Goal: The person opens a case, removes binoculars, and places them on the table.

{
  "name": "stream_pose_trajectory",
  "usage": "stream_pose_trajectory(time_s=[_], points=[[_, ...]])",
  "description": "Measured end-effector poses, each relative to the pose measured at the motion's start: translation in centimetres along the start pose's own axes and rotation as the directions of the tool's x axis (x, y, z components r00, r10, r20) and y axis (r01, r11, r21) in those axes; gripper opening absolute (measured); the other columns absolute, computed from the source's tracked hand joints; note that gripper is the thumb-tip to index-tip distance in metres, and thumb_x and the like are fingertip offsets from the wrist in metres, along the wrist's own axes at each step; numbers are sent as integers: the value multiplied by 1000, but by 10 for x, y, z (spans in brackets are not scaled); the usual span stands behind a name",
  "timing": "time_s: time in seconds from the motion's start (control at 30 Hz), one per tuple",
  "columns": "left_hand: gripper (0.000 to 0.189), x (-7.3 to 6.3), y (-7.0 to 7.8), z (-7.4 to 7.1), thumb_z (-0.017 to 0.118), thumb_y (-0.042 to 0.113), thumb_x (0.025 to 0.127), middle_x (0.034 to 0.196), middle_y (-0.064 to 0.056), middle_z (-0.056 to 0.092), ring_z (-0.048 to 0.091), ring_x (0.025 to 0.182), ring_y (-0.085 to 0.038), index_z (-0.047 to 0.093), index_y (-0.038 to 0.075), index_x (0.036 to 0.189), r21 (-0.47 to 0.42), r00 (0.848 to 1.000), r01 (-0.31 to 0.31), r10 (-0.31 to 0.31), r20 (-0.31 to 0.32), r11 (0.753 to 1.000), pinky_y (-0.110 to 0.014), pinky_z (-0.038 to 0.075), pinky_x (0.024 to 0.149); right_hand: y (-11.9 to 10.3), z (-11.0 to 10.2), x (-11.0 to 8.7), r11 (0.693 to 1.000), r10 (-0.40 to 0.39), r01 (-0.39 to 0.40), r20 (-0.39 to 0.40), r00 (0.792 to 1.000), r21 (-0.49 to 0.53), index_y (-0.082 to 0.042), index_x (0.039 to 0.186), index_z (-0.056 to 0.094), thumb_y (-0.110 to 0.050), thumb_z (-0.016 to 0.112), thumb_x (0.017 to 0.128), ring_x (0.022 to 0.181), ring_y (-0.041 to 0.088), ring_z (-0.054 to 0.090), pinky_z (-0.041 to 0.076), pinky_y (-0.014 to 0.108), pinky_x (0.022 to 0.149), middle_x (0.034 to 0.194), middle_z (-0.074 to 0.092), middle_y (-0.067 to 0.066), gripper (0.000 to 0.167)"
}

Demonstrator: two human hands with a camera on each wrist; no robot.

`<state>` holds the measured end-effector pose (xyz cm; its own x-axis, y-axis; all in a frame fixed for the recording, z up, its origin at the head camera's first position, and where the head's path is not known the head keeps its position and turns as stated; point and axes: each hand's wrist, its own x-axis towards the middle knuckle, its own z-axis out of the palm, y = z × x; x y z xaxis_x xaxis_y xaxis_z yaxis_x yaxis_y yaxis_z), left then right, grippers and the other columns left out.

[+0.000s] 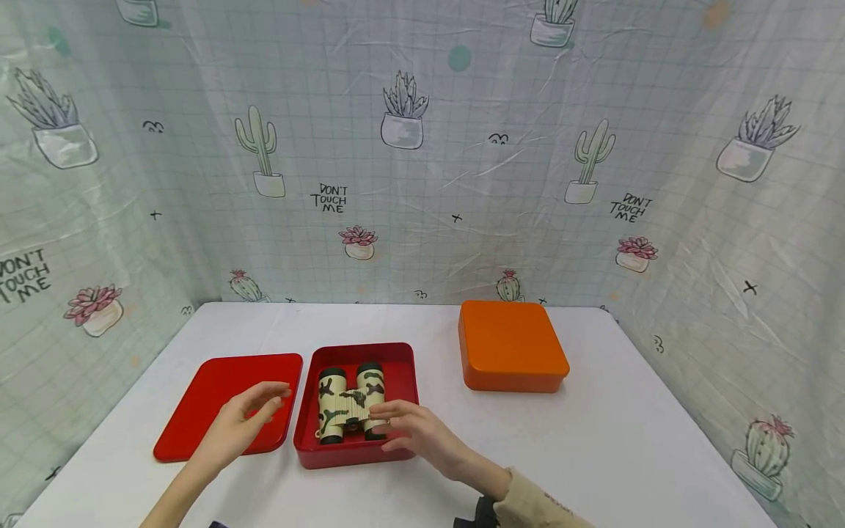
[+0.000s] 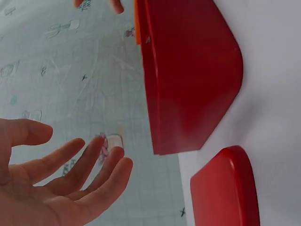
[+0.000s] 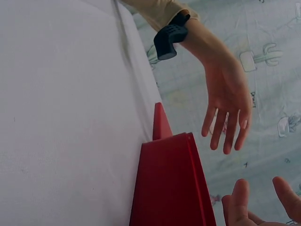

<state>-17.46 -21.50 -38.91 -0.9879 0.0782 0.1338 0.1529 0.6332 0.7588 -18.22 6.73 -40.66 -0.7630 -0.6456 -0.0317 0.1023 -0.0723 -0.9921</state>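
Note:
Camouflage-patterned binoculars [image 1: 352, 400] lie inside a red open box [image 1: 310, 456] on the white table. My right hand [image 1: 422, 433] hovers over the box's near right corner, fingers loosely spread, holding nothing; in the head view its fingertips overlap the binoculars' right barrel, and I cannot tell whether they touch. Above the red lid [image 1: 211, 396], left of the box, hangs my left hand [image 1: 240, 422], relaxed and holding nothing. The left wrist view shows that left hand [image 2: 70, 183] apart from the box wall [image 2: 197, 80]. Both hands appear in the right wrist view, the left hand [image 3: 228, 92] with fingers extended.
An orange box [image 1: 511, 348], its smooth top facing up, sits at the table's back right. Behind the white table [image 1: 627, 440] hangs a cactus-print curtain [image 1: 422, 183], which also runs along both sides. A dark wrist camera [image 3: 169, 40] is strapped on the left wrist.

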Motion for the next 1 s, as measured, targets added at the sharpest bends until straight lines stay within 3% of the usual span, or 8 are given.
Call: stream_pose_trajectory(time_s=[0.23, 0.4, 0.5, 0.6, 0.77, 0.83, 1.0], points=[[29, 4, -3, 20, 52, 8, 88, 113, -15, 59, 56, 101, -30, 54, 2, 116, 52, 989, -117, 121, -91, 992, -34, 54, 73, -1, -5, 1, 974, -63, 52, -40, 997, -220, 2, 126, 43, -20, 39, 91, 116, 36, 45, 47, 35, 89, 131, 41, 25, 41], [31, 8, -6, 35, 56, 6, 84, 113, -15, 58, 55, 102, -31, 55, 1, 115, 138, 972, -184, 201, -119, 973, -42, 52, 77, 1, -9, 2, 910, -127, 95, -53, 990, -404, -4, 125, 47, -18, 43, 92, 114, 36, 47, 47, 26, 88, 128, 47, 20, 36], [32, 10, -7, 42, 59, 6, 82, 113, -15, 57, 54, 104, -32, 56, 2, 114, 209, 957, -235, 263, -120, 949, -46, 50, 79, 2, -11, 3, 841, -177, 116, -66, 982, -528, -6, 124, 48, -18, 46, 91, 112, 33, 48, 46, 21, 84, 126, 51, 12, 36], [34, 11, -9, 48, 62, 6, 80, 113, -13, 57, 53, 105, -29, 57, 2, 113, 277, 933, -295, 338, -121, 914, -44, 50, 80, 3, -13, 4, 761, -230, 137, -68, 971, -634, -8, 124, 49, -19, 48, 90, 113, 27, 48, 46, 31, 88, 127, 51, 5, 36], [38, 13, -13, 55, 67, 6, 76, 113, -12, 55, 52, 105, -25, 58, 1, 113, 382, 888, -376, 446, -111, 844, -39, 51, 80, 4, -15, 7, 628, -285, 141, -58, 957, -765, -12, 122, 50, -23, 51, 88, 117, 20, 42, 39, 48, 94, 130, 46, 4, 36], [39, 14, -14, 56, 68, 8, 75, 114, -12, 55, 52, 105, -25, 58, 1, 113, 414, 883, -386, 460, -94, 825, -38, 51, 80, 4, -15, 8, 584, -295, 139, -49, 954, -800, -13, 122, 50, -24, 51, 88, 117, 19, 40, 39, 48, 94, 132, 44, 5, 36], [42, 18, -16, 57, 67, 16, 77, 117, -13, 54, 51, 108, -27, 57, 3, 115, 470, 892, -379, 449, -43, 797, -41, 50, 82, 4, -17, 13, 456, -322, 148, -8, 947, -878, -13, 122, 50, -25, 52, 87, 117, 17, 38, 41, 42, 95, 134, 41, 4, 37]])
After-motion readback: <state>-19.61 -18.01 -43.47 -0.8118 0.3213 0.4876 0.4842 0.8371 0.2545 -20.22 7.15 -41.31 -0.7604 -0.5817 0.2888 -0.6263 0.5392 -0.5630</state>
